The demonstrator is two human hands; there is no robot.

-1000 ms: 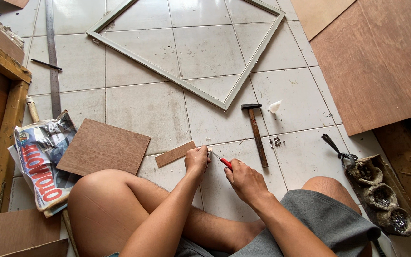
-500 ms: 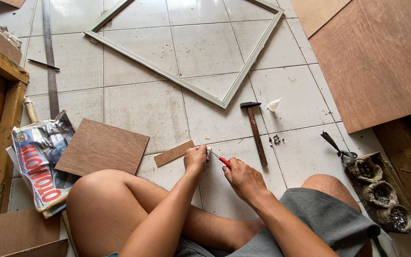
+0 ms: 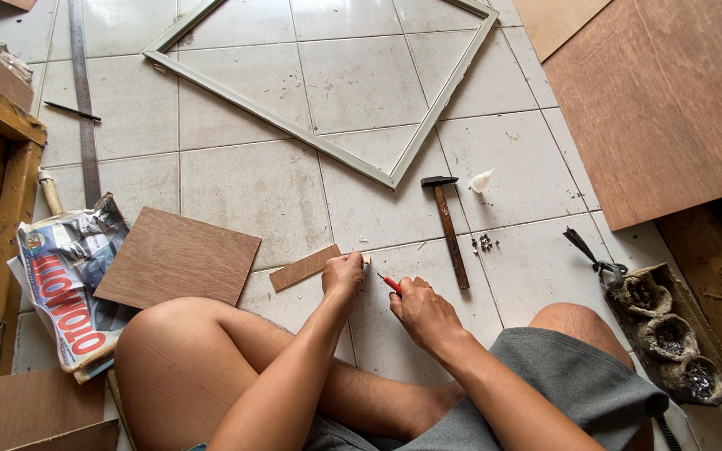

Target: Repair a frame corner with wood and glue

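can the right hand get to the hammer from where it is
Probably yes. The hammer lies flat on the bare tile just beside the right hand, with nothing between them. That hand's grip is closed on a red-handled tool, so it would likely need to set that down first.

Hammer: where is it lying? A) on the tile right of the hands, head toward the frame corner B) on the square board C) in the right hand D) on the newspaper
A: the hammer lies free on the tile, just right of the right hand, with its head near the corner of the pale frame; no hand touches it.
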